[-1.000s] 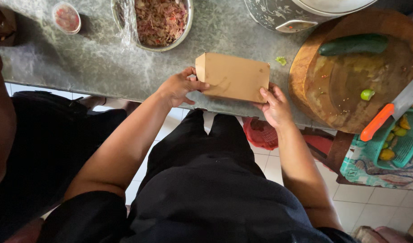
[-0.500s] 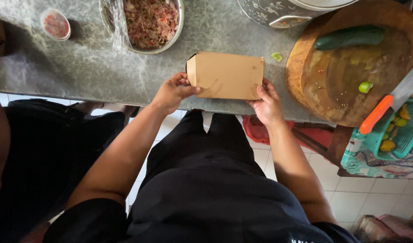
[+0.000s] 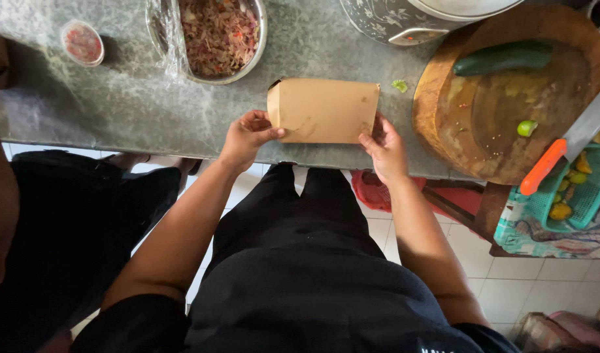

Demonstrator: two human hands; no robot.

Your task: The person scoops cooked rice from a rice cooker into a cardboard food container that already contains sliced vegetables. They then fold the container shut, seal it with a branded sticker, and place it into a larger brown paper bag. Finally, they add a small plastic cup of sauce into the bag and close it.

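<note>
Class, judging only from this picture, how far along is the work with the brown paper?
Done: the brown paper is already folded into a flat packet lying on the counter. In hand: the left hand and right hand pinch its lower corners. Left: it looks flat and unfilled; the bowl of chopped mix sits apart.

Black is worn from top to bottom: a black short-sleeved top, with the sleeves ended well above the elbows, and black trousers seen toward twelve o'clock. Both forearms and hands are left bare. Small pale lettering is glimpsed at the shirt's five o'clock edge.
</note>
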